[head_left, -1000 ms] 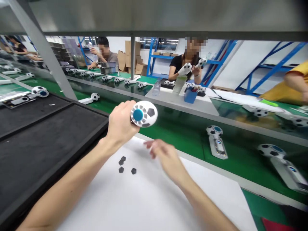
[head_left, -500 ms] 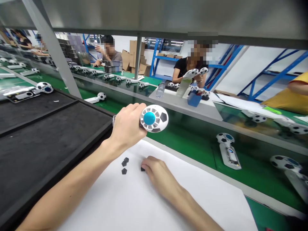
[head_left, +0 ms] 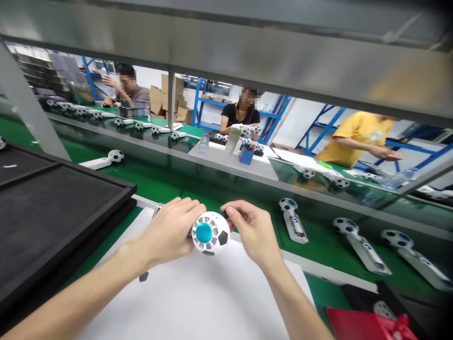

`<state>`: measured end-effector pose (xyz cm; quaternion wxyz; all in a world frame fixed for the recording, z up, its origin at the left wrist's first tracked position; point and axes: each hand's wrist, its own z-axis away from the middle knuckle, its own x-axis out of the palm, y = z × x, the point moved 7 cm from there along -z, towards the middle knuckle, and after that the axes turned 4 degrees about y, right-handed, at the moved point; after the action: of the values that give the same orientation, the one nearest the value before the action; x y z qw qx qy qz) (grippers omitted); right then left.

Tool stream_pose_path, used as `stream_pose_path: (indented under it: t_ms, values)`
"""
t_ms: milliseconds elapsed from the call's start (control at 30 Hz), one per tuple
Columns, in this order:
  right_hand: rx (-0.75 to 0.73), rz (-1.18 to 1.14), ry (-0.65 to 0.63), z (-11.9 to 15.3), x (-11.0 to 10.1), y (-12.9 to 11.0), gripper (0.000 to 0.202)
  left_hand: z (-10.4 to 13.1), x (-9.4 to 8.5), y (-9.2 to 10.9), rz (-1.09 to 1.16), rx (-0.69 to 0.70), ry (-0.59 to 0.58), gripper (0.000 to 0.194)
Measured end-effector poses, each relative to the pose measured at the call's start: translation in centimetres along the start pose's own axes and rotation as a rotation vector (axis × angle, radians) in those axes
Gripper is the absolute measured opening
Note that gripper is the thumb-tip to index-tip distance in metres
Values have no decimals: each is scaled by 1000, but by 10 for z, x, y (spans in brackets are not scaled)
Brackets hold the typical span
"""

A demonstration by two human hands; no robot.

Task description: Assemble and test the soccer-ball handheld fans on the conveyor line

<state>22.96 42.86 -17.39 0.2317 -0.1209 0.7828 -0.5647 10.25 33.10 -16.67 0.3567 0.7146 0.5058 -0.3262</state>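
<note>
A green surface (head_left: 170,182) runs from left to right. A black tray (head_left: 46,212) lies at near left, a white sheet (head_left: 198,302) at near centre, and three people (head_left: 361,134) sit or stand on the far side. Three units with football-patterned heads (head_left: 363,245) lie on the green at right; one more (head_left: 97,162) lies at left. The left hand (head_left: 173,231) has its grip closed around a held unit (head_left: 218,222), above the sheet's far part. Its rounded white head bears dark pentagons and a ring of slots around a shiny blue disc (head_left: 204,233). The right hand's (head_left: 253,231) grip, beside the head, seems pinched on one small dark piece (head_left: 225,215), partly hidden. A dark pentagon piece (head_left: 143,276) shows beside the left forearm.
</note>
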Motion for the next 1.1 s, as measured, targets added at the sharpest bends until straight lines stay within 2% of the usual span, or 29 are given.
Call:
stream_pose_path:
  t_ms: [167,333,400,600,767,967,1100]
  values:
    - [-178,-36,157,13,-9,-22,13,3,15,9,-2,-3,5,16]
    - [-615,183,125,33,-2,-56,18,2,7,9,-117,-15,65,16]
    - [-686,179,120,35,0,-58,19,2,3,11,-140,-7,86,16]
    - [-571,109,211,31,-3,-45,18,3,-2,18,-162,21,131,14]
    - [-515,45,144,29,-1,-41,19,2,-4,12,-186,-19,135,14]
    - [-299,-109,29,21,1,-26,9,2,-13,9,-210,-36,200,12]
    - [-321,-134,26,20,3,-27,10,1,-13,10,-218,-34,186,12]
